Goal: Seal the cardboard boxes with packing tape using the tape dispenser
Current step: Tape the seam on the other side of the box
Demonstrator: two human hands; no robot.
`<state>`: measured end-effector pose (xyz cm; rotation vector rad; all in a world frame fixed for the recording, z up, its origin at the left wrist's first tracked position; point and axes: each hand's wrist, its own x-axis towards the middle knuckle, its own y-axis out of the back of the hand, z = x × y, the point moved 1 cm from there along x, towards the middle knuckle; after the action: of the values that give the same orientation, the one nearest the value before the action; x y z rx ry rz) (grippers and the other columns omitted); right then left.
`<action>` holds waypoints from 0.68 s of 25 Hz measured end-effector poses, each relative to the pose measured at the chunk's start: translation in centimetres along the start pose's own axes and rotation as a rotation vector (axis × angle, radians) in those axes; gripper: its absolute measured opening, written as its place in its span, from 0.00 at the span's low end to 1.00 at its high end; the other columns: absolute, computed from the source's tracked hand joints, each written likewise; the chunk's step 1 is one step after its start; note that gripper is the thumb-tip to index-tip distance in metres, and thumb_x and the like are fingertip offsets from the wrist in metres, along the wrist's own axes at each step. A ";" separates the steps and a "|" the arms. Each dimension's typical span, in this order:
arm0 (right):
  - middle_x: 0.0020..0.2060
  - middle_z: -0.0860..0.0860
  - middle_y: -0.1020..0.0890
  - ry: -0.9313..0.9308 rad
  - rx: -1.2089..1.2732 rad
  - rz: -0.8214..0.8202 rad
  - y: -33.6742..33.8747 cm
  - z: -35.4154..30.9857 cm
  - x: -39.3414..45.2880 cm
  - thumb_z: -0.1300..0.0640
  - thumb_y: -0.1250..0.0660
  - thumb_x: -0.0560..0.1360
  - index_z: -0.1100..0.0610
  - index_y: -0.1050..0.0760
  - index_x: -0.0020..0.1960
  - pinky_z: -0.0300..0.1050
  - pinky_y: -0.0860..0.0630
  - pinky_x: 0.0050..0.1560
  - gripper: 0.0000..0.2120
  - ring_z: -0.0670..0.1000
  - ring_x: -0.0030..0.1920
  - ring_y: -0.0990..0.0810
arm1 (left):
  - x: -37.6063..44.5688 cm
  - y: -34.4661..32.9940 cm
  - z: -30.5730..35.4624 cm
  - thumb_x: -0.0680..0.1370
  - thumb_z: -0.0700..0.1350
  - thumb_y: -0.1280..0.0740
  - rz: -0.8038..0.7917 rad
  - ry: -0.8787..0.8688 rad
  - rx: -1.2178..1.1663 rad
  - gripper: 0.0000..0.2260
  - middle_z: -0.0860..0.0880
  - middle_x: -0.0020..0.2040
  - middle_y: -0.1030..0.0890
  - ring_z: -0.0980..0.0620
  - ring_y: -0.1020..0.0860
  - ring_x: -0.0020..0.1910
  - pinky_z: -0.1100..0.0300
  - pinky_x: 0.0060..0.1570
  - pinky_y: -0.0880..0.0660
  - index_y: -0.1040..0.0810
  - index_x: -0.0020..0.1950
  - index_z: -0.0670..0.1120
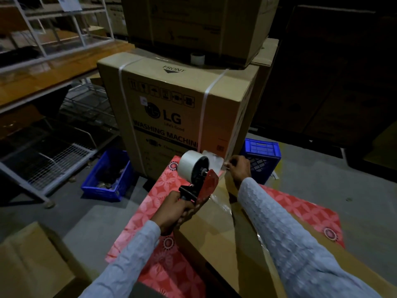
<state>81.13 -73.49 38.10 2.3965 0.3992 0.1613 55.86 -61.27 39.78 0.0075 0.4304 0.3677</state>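
A brown cardboard box [217, 239] lies in front of me on a red patterned mat [163, 190]. My left hand [174, 211] grips the black handle of a red tape dispenser [204, 186], whose white tape roll [190, 166] is raised above the box's far end. A clear strip of tape [223, 206] runs from the dispenser along the box's top seam. My right hand [239, 167] pinches the loose tape end [211, 159] just past the box's far edge.
A large strapped washing machine box [180, 108] stands close behind, with another carton [193, 24] stacked on it. Blue plastic crates sit at left [107, 177] and right [263, 155]. Wire shelving [49, 160] fills the left. Another cardboard box [32, 265] lies at lower left.
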 end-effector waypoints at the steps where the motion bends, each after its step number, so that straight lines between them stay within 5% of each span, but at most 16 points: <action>1: 0.43 0.52 0.16 0.003 0.001 0.011 -0.2 0.2 0.1 0.63 0.27 0.77 0.58 0.18 0.46 0.46 0.22 0.48 0.03 0.49 0.45 0.18 | 0.0 -0.2 -0.2 0.77 0.37 0.34 0.000 0.015 -0.005 0.05 0.47 0.26 0.35 0.52 0.40 0.22 0.62 0.26 0.44 0.21 0.46 0.34; 11: 0.50 0.57 0.15 -0.055 0.011 0.049 -1.8 3.0 0.9 0.68 0.33 0.79 0.62 0.17 0.51 0.47 0.22 0.56 0.06 0.55 0.53 0.17 | -0.2 -0.9 -1.5 0.78 0.40 0.31 -0.062 0.024 -0.065 0.06 0.47 0.28 0.35 0.52 0.42 0.24 0.59 0.28 0.46 0.21 0.40 0.47; 17: 0.49 0.52 0.16 0.021 0.078 0.084 -1.5 2.5 0.1 0.68 0.34 0.80 0.62 0.18 0.52 0.44 0.22 0.55 0.06 0.48 0.49 0.19 | 0.1 -0.9 -1.9 0.75 0.40 0.30 -0.018 0.029 -0.032 0.03 0.45 0.28 0.34 0.53 0.41 0.24 0.60 0.28 0.45 0.21 0.45 0.40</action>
<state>81.44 -73.96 35.22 2.4919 0.3197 0.2124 55.54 -62.23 37.96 -0.0328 0.4528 0.3577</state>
